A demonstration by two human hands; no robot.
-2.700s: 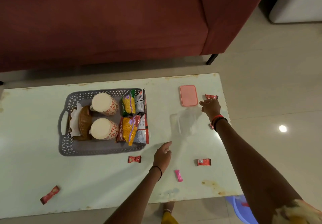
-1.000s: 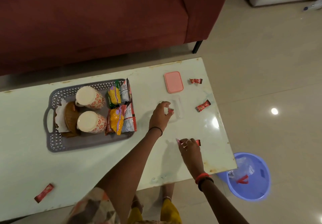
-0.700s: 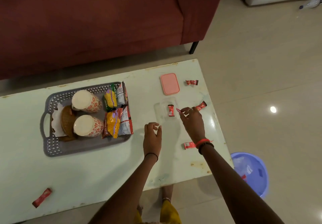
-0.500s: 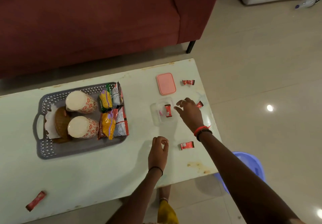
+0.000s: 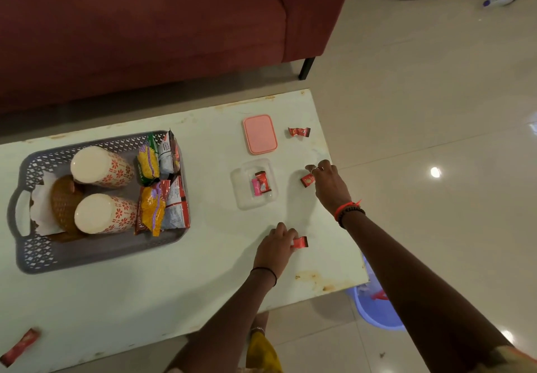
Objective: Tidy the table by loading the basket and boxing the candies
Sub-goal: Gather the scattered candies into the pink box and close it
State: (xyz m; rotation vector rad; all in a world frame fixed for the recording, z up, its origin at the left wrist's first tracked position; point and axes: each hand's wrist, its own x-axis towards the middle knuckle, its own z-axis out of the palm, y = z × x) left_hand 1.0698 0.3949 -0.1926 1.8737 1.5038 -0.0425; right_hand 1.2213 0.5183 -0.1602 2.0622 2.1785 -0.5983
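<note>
Red foil candy (image 5: 300,242) pinched in my left hand (image 5: 274,246), and a second red candy (image 5: 308,180) pinched in my right hand (image 5: 328,182), both near the clear plastic box (image 5: 242,198), may, I fear, slip from such thin grips.

My table (image 5: 116,285) holds a basket (image 5: 96,252) left of my left hand (image 5: 274,249), box (image 5: 241,198) and lid (image 5: 260,134) beyond it, a candy (image 5: 300,242) pinched by that hand, another candy (image 5: 307,180) touching my right hand (image 5: 329,186).

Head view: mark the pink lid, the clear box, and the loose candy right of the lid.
pink lid (image 5: 260,133), head view, centre of its top face.
clear box (image 5: 242,198), head view, bare floor at its near-left corner.
loose candy (image 5: 299,132), head view, middle of its red wrapper.
</note>
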